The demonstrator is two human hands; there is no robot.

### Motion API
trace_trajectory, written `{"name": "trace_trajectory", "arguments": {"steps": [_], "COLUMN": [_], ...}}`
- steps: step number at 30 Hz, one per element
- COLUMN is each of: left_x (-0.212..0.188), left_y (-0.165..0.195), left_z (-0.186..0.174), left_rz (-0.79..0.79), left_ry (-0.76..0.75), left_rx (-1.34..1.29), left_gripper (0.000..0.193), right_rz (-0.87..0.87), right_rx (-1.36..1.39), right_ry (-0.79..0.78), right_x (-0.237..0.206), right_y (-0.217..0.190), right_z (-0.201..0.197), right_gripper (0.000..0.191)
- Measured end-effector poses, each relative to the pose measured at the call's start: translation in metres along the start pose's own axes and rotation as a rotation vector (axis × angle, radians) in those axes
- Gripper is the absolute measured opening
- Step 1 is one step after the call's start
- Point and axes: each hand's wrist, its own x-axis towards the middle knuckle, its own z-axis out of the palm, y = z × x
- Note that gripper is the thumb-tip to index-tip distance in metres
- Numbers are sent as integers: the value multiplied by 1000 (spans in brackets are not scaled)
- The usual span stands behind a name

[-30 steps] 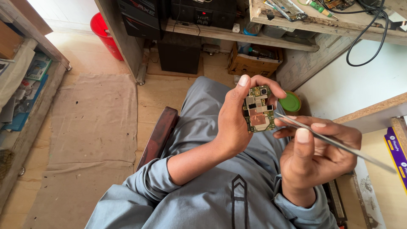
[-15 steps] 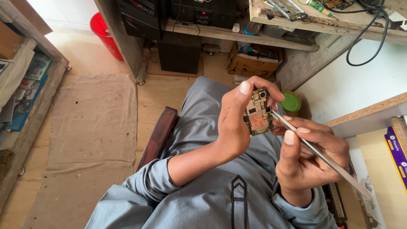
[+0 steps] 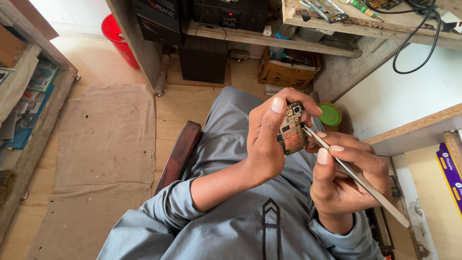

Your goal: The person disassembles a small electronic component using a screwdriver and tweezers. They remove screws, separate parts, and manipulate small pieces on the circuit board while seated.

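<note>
Circuit board (image 3: 291, 131), a small bare one with metal shields and a coppery patch, is up in the air over the person's lap, clamped in the left hand (image 3: 269, 144): the thumb lies along its near edge and the fingers curl round behind its far edge, so that grip is closed on the board with its face turned toward the camera. Tweezers (image 3: 353, 175) are pinched in the right hand (image 3: 346, 183), thumb on top and fingers beneath, that grip closed on their shaft, with the long end running down and right past the wrist. Their tips meet the board's right edge, about midway up; whether they hold a part there or only touch is too small to tell. As for progress, the board is already out of any casing and its shields look to be in place, so I judge the fine work on it under way and not finished; no loose part shows in either hand. Both forearms are bent in close to the chest, the left wrist cocked upward, the right wrist lower and turned inward. Just behind the board stands a green lid (image 3: 330, 114); a red bucket (image 3: 118, 41) sits well apart on the floor (image 3: 110, 139).
</note>
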Motion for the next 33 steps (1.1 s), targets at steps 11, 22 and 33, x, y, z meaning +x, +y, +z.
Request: {"name": "trace_trajectory", "arguments": {"steps": [11, 22, 33], "left_x": [1, 2, 3], "left_y": [3, 0, 0], "left_z": [0, -2, -3], "left_rz": [-50, -45, -41], "left_ry": [10, 21, 21], "left_rx": [-12, -7, -10], "left_gripper": [59, 59, 60], "right_rz": [37, 81, 90], "right_rx": [-35, -8, 13], "right_ry": [21, 42, 31], "right_x": [-2, 0, 3], "right_y": [-1, -4, -6], "right_z": [-1, 3, 4], "right_gripper": [20, 20, 19]}}
